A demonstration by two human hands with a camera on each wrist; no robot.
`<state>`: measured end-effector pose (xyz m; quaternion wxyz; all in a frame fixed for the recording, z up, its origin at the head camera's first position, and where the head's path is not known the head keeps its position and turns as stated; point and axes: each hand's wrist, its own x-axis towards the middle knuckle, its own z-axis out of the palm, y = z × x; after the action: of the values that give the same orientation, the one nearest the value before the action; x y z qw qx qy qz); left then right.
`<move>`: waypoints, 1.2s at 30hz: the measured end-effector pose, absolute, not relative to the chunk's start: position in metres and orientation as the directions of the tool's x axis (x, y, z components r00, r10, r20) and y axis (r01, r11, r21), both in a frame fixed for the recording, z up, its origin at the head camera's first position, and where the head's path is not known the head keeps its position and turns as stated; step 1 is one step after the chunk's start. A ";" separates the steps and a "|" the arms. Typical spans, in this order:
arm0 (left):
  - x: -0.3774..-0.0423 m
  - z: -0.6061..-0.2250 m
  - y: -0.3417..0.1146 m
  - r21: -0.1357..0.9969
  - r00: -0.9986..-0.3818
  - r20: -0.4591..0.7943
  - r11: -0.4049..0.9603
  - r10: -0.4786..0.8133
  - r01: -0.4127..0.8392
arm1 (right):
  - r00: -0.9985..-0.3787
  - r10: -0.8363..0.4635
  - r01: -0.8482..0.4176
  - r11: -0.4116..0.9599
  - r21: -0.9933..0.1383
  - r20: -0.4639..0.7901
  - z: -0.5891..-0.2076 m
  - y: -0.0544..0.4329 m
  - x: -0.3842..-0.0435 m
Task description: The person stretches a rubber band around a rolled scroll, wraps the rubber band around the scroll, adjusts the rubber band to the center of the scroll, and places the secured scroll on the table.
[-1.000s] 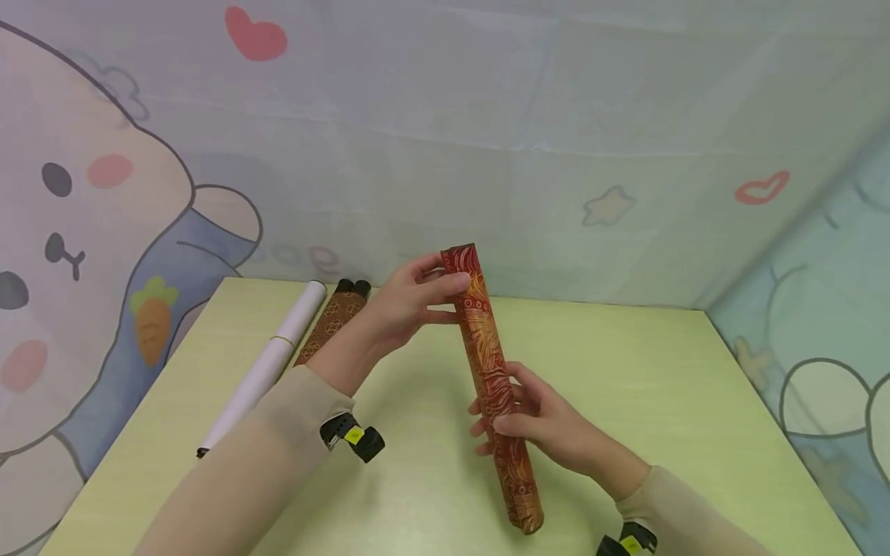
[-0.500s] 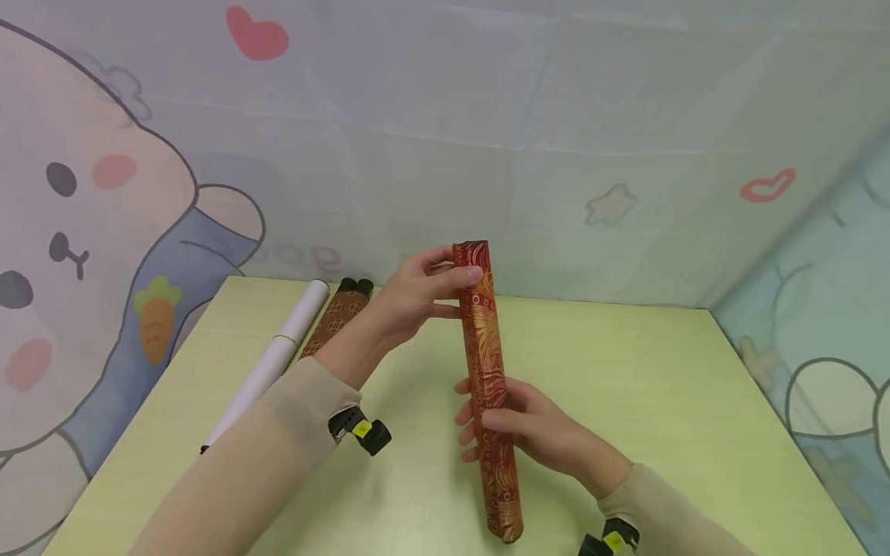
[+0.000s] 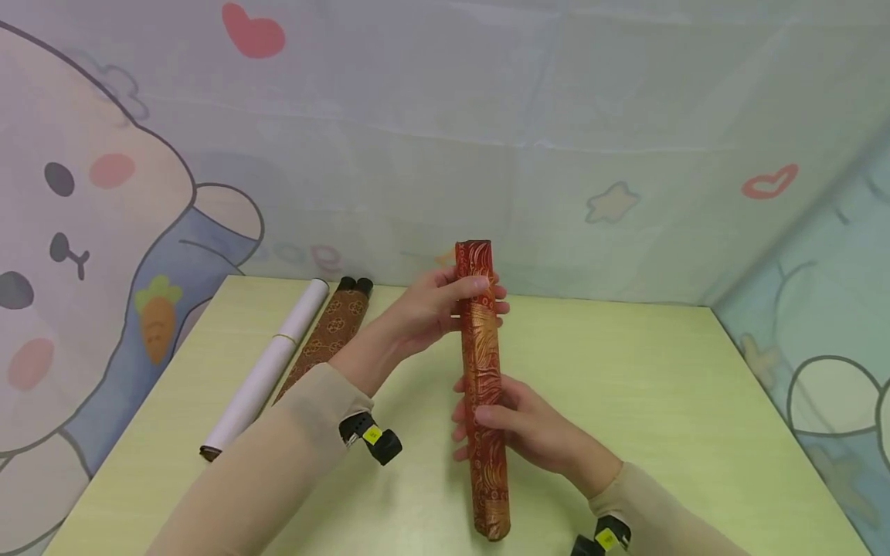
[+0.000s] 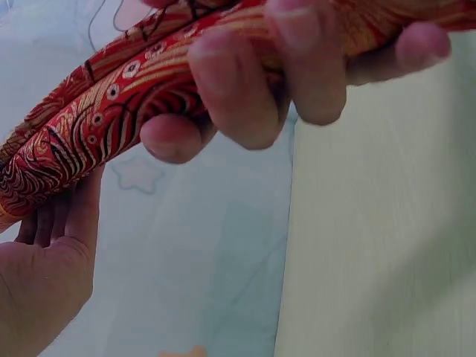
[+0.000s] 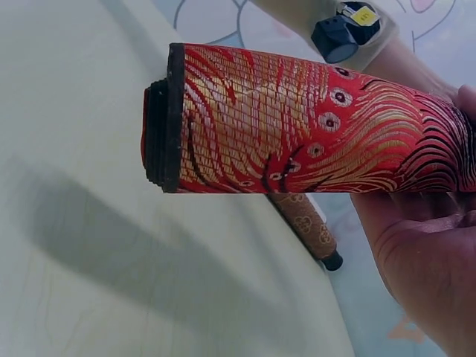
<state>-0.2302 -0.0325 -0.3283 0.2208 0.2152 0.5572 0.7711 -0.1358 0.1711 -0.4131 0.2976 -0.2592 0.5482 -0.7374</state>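
A long red-and-gold brocade roll (image 3: 484, 347) stands nearly upright in the head view, held over the table in both hands. My left hand (image 3: 431, 309) grips it near the top, thumb in front and fingertips showing past its far side. Lower down, my right hand (image 3: 531, 425) holds it with the thumb across the front and the fingers behind. Seen from the left wrist, the left fingers (image 4: 238, 89) curl around the patterned cloth. The right wrist view shows the end of the roll (image 5: 160, 134) with black stacked layers.
At the left of the pale table (image 3: 626, 401) lies a white roll (image 3: 267, 371) with a thin band round it. Beside it is a brown floral-patterned piece (image 3: 330, 332) with two black ends, partly behind the left arm. A printed cloth backdrop (image 3: 445, 139) hangs behind the table.
The brocade roll has swung straighter, its lower end moving left with my right hand. My left hand has reached farther round it, so its fingertips now show on the right side.
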 end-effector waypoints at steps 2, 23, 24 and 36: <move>-0.229 -0.332 -0.034 0.958 -0.797 0.070 -0.263 0.600 -0.113 | -0.689 -0.722 0.156 -0.228 -0.961 0.059 -0.414 0.170 -0.136; -0.232 -0.340 -0.038 0.888 -0.728 0.191 -0.432 0.658 -0.157 | -0.695 -0.717 0.137 -0.217 -0.967 0.062 -0.418 0.162 -0.129; -0.231 -0.342 -0.038 0.891 -0.721 0.184 -0.424 0.667 -0.164 | -0.694 -0.718 0.137 -0.216 -0.967 0.063 -0.418 0.162 -0.128; -0.233 -0.340 -0.041 0.903 -0.734 0.181 -0.407 0.654 -0.140 | -0.685 -0.725 0.155 -0.233 -0.960 0.066 -0.418 0.159 -0.127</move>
<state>-0.2331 -0.0407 -0.3403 0.2496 0.2657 0.4840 0.7955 -0.1267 0.1588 -0.4178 0.2973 -0.2625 0.5430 -0.7401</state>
